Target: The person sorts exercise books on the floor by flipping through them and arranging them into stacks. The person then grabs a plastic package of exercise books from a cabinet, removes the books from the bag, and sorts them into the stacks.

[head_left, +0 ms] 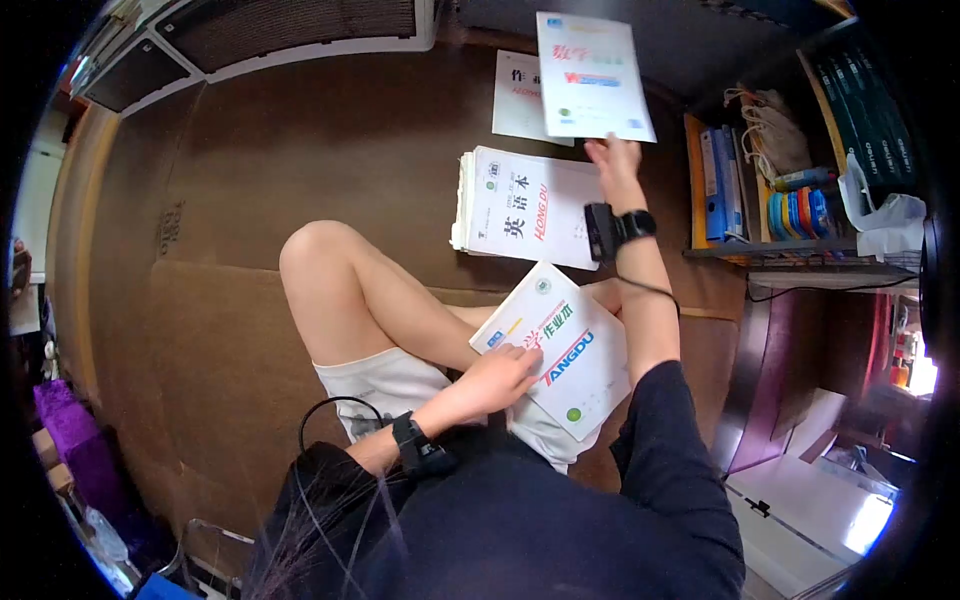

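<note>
My right hand [615, 158] reaches forward, its fingers closed on the near edge of a white exercise book [597, 85], slightly blurred. Under that book, partly covered, lies another white exercise book [515, 108]. Nearer me is a thick stack of English exercise books [530, 205] marked "HONG DU". Across my lap rests a small pile whose top is a white exercise book [565, 375] lettered "TANGDU" in blue. My left hand [505, 378] is on this one, fingers together and bent against its cover, its thumb not plainly visible.
I sit cross-legged on a brown cardboard-like floor covering [220, 200]. To the right, a shelf [770, 250] holds blue folders [718, 185], a cloth pouch [778, 135] and a plastic bag [885, 215]. A dark-panelled white unit [290, 50] stands at the far left.
</note>
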A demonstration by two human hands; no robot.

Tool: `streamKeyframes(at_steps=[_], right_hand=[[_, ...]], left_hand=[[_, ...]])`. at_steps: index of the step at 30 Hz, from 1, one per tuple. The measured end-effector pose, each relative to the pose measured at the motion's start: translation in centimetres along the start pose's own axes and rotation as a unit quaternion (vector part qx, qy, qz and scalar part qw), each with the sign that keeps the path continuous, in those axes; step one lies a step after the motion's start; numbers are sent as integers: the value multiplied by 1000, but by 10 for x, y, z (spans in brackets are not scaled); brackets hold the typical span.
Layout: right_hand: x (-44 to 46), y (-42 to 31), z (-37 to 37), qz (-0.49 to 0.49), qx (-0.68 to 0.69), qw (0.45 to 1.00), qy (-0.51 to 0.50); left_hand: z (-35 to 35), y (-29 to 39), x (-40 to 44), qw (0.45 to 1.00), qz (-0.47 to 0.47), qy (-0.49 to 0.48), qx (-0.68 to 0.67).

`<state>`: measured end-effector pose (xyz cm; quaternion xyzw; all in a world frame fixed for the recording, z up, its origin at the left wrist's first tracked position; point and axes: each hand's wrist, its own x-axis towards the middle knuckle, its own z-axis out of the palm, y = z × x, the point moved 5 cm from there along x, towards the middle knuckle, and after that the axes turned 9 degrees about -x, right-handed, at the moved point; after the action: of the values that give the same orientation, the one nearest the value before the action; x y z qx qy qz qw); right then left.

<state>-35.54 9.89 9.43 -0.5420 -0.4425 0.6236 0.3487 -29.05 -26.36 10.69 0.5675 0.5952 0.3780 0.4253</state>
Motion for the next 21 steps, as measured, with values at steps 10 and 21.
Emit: streamKeyframes(at_steps=[10, 21], right_hand=[[-82, -30, -129, -176, -202, 954, -132], [-272, 62, -286, -8, -395, 919, 14]], left_hand=[[49, 25, 5, 985, 64, 30, 158], [65, 55, 31, 982, 57, 5, 183]])
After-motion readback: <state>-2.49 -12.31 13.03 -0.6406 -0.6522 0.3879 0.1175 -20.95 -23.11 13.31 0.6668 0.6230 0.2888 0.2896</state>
